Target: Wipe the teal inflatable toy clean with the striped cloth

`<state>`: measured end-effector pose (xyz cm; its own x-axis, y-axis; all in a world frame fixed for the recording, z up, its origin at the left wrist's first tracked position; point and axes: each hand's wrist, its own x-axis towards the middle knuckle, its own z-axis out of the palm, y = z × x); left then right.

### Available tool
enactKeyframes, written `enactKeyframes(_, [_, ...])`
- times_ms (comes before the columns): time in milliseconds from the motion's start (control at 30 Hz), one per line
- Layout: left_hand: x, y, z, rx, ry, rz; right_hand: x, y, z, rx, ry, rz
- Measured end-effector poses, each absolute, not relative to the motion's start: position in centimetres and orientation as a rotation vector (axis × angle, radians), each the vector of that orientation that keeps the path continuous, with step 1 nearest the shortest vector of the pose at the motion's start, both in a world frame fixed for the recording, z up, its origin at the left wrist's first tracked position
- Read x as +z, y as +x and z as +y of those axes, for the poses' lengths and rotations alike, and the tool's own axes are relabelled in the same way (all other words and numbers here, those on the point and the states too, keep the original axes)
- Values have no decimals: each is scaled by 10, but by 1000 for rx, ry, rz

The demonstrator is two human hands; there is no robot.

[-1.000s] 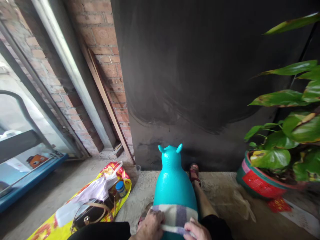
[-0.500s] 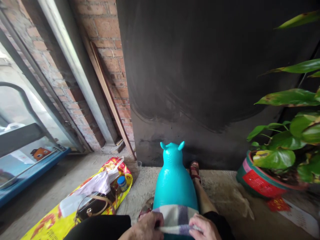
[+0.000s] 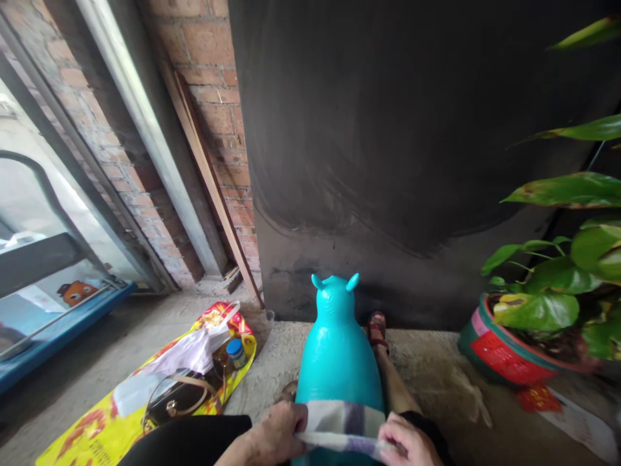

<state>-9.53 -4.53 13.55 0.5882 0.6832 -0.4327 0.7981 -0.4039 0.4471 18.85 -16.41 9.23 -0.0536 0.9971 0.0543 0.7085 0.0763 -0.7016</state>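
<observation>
Head view: at six o'clock, left hand (image 3: 277, 430) and right hand (image 3: 407, 441) clench striped cloth (image 3: 332, 416) over a turquoise toy (image 3: 337, 362); at four, a pot (image 3: 509, 360) holds a leafy plant (image 3: 541, 312).

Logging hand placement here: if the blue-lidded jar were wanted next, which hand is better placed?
Probably the left hand: it lies nearer the jar, on the same side of the turquoise toy. The right hand is farther off. Both hold the striped cloth.
</observation>
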Motion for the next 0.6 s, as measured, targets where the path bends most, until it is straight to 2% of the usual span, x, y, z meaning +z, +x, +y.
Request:
enactKeyframes(133, [149, -89, -17, -192, 2243, 1278, 124, 188, -130, 516, -1667, -1697])
enactKeyframes(433, [229, -65, 70, 158, 2450, 1504, 239, 207, -47, 218, -1460, -1663])
enactKeyframes(533, [223, -64, 62, 175, 2470, 1474, 239, 208, -52, 181, -1447, -1665])
enactKeyframes(600, [202, -66, 46, 114, 2460, 1417, 212, 206, -67, 172, -1501, -1666])
